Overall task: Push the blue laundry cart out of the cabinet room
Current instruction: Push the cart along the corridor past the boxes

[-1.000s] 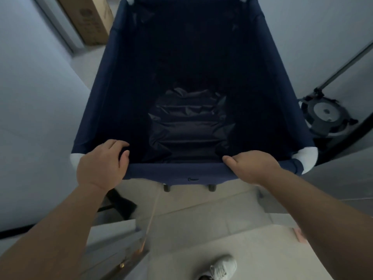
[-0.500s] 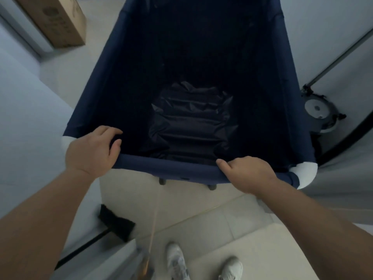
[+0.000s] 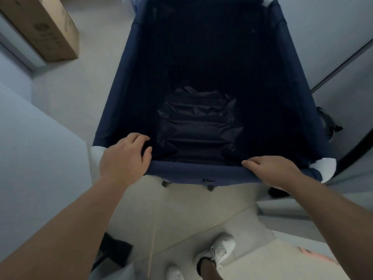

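Observation:
The blue laundry cart fills the middle of the head view, a deep navy fabric bin with white corner caps and small wheels under its near edge. A dark crumpled liner lies at its bottom. My left hand grips the near rim close to the left corner, fingers curled over the fabric. My right hand grips the same rim toward the right corner, thumb along the top. Both arms reach forward from the lower edge.
A pale wall or cabinet panel stands close on the left. A cardboard box rests on the floor at far left. A white door with a metal bar flanks the right. Light floor tiles and my white shoes are below.
The cart has rolled forward past the left wall, with more floor and the cardboard box now showing beside it. The round floor device on the right has slipped out of sight. Both hands keep their grip.

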The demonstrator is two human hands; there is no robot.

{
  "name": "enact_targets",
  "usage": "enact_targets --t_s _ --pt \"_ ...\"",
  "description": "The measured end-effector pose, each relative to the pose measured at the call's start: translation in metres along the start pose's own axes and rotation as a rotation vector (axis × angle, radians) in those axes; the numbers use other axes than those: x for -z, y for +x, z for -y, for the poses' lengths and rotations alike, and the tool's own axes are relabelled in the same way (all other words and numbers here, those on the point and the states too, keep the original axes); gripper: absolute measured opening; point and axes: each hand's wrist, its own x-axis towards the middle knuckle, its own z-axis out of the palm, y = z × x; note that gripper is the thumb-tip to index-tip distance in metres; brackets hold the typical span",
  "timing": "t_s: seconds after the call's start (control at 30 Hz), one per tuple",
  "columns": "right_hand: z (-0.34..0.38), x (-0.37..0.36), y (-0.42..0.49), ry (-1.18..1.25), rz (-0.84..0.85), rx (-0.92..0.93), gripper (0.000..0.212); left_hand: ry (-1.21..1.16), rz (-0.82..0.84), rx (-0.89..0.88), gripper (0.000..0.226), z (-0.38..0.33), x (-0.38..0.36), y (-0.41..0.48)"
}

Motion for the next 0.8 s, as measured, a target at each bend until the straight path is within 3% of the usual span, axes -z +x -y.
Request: enact_targets --t_s 0.13,0.27,0.37,0.5,0.67,0.8 --pt "-0.024 0.025 0.033 0.134 -0.014 -0.057 0.062 0.009 0.01 0.028 0.039 -0.017 -0.003 0.037" --pt "-0.039 0.051 0.062 0.099 0.035 -0.058 0.07 0.024 0.039 0.048 0.044 -0.028 -0.008 0.076" --pt "-0.049 0.07 0.085 0.052 0.043 -0.026 0.058 0.042 0.033 0.043 0.046 -0.028 -0.012 0.106" --pt "-0.055 0.092 0.112 -0.272 0.079 0.191 0.033 0.044 0.017 0.021 0.044 -0.02 -0.02 0.143" --pt "-0.049 0.114 0.149 -0.349 0.051 0.185 0.043 0.033 0.0 0.004 0.044 0.0 -0.025 0.192" --pt "-0.044 0.125 0.183 -0.339 0.032 0.146 0.036 0.023 -0.014 -0.023 0.045 0.021 -0.029 0.238"
